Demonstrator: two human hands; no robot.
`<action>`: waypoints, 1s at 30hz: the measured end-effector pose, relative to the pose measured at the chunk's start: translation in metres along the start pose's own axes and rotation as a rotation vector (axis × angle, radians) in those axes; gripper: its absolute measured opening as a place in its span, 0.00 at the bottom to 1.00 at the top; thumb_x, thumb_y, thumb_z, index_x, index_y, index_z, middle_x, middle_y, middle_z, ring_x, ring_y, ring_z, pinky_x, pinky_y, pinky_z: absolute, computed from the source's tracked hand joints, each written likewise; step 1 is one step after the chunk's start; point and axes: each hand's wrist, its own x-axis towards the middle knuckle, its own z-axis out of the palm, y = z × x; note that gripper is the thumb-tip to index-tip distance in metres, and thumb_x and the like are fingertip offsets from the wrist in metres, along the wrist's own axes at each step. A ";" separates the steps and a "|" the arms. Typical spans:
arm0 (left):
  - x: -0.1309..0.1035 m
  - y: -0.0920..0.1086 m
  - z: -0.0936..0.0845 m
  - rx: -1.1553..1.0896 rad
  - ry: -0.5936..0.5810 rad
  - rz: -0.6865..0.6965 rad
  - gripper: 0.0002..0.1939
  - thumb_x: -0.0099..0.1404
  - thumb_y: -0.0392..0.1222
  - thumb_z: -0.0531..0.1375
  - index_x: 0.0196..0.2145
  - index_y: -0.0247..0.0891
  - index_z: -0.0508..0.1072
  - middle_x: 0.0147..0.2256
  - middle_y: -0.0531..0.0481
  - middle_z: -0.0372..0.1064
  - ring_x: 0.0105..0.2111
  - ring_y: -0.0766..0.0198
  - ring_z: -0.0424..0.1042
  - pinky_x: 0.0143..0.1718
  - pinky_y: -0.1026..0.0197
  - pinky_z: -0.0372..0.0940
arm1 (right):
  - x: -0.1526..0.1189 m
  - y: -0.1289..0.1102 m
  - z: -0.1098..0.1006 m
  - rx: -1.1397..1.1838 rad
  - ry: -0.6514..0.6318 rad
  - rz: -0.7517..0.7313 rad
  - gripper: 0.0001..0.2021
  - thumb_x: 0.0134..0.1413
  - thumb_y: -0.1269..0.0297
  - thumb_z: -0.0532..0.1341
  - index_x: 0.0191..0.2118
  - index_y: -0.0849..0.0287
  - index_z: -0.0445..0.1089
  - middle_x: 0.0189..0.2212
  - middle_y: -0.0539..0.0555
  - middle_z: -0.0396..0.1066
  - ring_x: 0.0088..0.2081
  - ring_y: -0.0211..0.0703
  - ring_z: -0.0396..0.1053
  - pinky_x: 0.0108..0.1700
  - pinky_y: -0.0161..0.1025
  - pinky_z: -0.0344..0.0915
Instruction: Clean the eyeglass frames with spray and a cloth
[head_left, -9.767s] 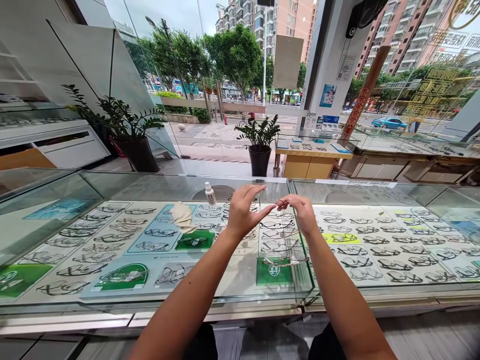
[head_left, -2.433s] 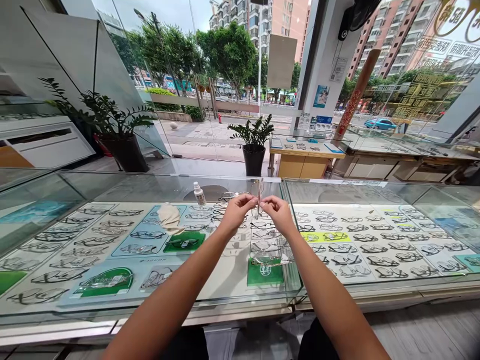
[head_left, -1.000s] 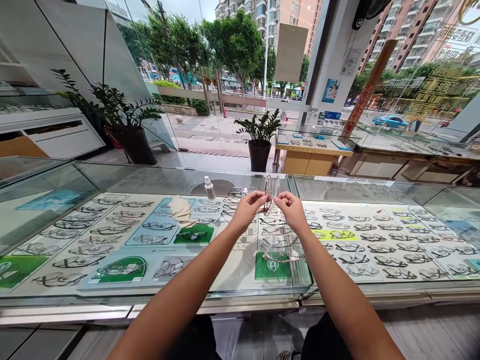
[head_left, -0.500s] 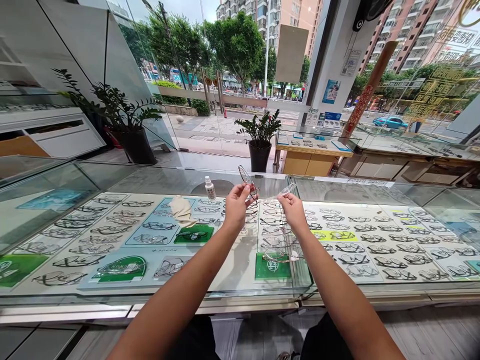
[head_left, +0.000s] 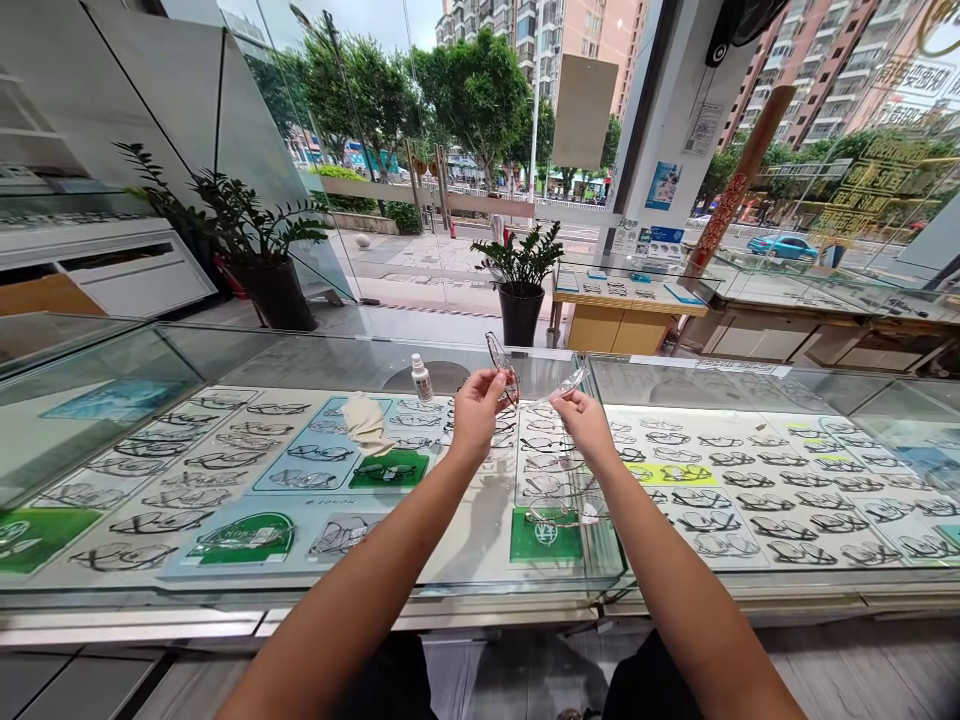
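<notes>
My left hand (head_left: 478, 410) is closed on a pair of thin-framed glasses (head_left: 499, 355), held up above the glass counter. To its right, my right hand (head_left: 583, 418) pinches a clear, thin strip (head_left: 570, 382), which looks like plastic; its exact form is hard to make out. The two hands are apart, with a small gap between them. On the counter top, left of my left hand, stand a small white bottle (head_left: 421, 378) and, beyond it, a crumpled beige cloth (head_left: 365, 422).
Rows of glasses lie inside the glass display counter (head_left: 480, 590). Behind it stand a potted plant (head_left: 520, 300), a larger one (head_left: 274, 290) at left and a wooden display table (head_left: 626, 325). A vertical glass seam crosses the counter near my right hand.
My left hand and the glasses have shifted slightly right. My right hand has moved slightly left with the clear strip, narrowing the gap. The camera view has tilted a little.
</notes>
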 end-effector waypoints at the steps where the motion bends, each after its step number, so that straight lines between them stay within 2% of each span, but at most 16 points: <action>1: 0.000 0.000 0.000 -0.006 0.004 0.003 0.21 0.58 0.57 0.72 0.37 0.40 0.74 0.45 0.46 0.77 0.49 0.55 0.76 0.49 0.49 0.76 | 0.000 -0.002 -0.001 -0.021 -0.006 0.012 0.24 0.47 0.40 0.72 0.30 0.57 0.70 0.17 0.41 0.53 0.21 0.33 0.44 0.25 0.37 0.40; 4: 0.001 -0.002 0.000 0.000 0.014 0.030 0.21 0.58 0.57 0.73 0.38 0.39 0.75 0.44 0.44 0.77 0.48 0.55 0.76 0.48 0.50 0.76 | -0.004 -0.011 -0.005 -0.102 -0.097 0.031 0.25 0.53 0.39 0.68 0.22 0.57 0.69 0.14 0.42 0.49 0.20 0.34 0.42 0.25 0.38 0.39; 6: 0.001 -0.004 0.000 0.036 0.003 0.062 0.21 0.59 0.57 0.72 0.39 0.39 0.76 0.44 0.44 0.77 0.47 0.55 0.76 0.48 0.51 0.75 | -0.010 -0.018 -0.005 -0.109 -0.201 -0.022 0.23 0.56 0.42 0.67 0.24 0.58 0.74 0.14 0.43 0.49 0.20 0.34 0.44 0.25 0.39 0.40; 8: 0.000 -0.005 0.000 0.097 -0.019 0.106 0.19 0.61 0.57 0.71 0.39 0.39 0.77 0.44 0.43 0.77 0.46 0.56 0.76 0.48 0.52 0.74 | -0.017 -0.025 -0.002 -0.078 -0.314 -0.090 0.18 0.58 0.47 0.67 0.39 0.59 0.81 0.17 0.43 0.51 0.22 0.36 0.47 0.26 0.38 0.43; 9: -0.001 -0.005 0.001 0.132 -0.029 0.133 0.18 0.62 0.56 0.70 0.39 0.39 0.78 0.44 0.43 0.78 0.46 0.55 0.76 0.49 0.53 0.73 | -0.020 -0.027 0.000 -0.065 -0.367 -0.109 0.20 0.59 0.48 0.66 0.48 0.58 0.81 0.18 0.43 0.52 0.22 0.36 0.48 0.26 0.38 0.45; 11: -0.003 -0.005 0.001 0.202 -0.049 0.188 0.16 0.64 0.55 0.69 0.39 0.39 0.78 0.44 0.43 0.78 0.47 0.54 0.76 0.49 0.54 0.71 | -0.025 -0.029 0.005 -0.052 -0.455 -0.118 0.27 0.61 0.51 0.65 0.62 0.56 0.74 0.20 0.42 0.52 0.24 0.37 0.50 0.28 0.37 0.49; 13: -0.005 -0.005 0.002 0.246 -0.062 0.233 0.14 0.66 0.54 0.68 0.39 0.40 0.79 0.45 0.43 0.78 0.49 0.52 0.76 0.48 0.55 0.71 | -0.028 -0.029 0.008 -0.049 -0.499 -0.121 0.31 0.62 0.52 0.65 0.69 0.55 0.68 0.21 0.42 0.52 0.25 0.37 0.52 0.30 0.38 0.52; 16: -0.008 -0.004 0.003 0.275 -0.085 0.277 0.12 0.68 0.52 0.66 0.40 0.40 0.79 0.47 0.42 0.77 0.51 0.51 0.75 0.46 0.55 0.71 | -0.028 -0.026 0.010 -0.060 -0.513 -0.139 0.34 0.64 0.54 0.64 0.73 0.55 0.62 0.22 0.42 0.53 0.27 0.39 0.53 0.32 0.39 0.56; 21: -0.010 -0.002 0.002 0.354 -0.104 0.339 0.11 0.70 0.50 0.64 0.41 0.41 0.78 0.47 0.43 0.76 0.51 0.53 0.75 0.44 0.57 0.71 | -0.028 -0.024 0.010 -0.092 -0.496 -0.161 0.35 0.65 0.57 0.62 0.75 0.55 0.56 0.25 0.43 0.54 0.28 0.39 0.54 0.34 0.39 0.55; 30: -0.009 -0.004 0.000 0.411 -0.164 0.364 0.09 0.73 0.48 0.61 0.41 0.41 0.77 0.47 0.44 0.75 0.51 0.55 0.74 0.45 0.58 0.71 | -0.022 -0.017 0.007 -0.092 -0.306 -0.254 0.37 0.64 0.56 0.63 0.75 0.56 0.55 0.27 0.44 0.57 0.29 0.39 0.56 0.35 0.40 0.58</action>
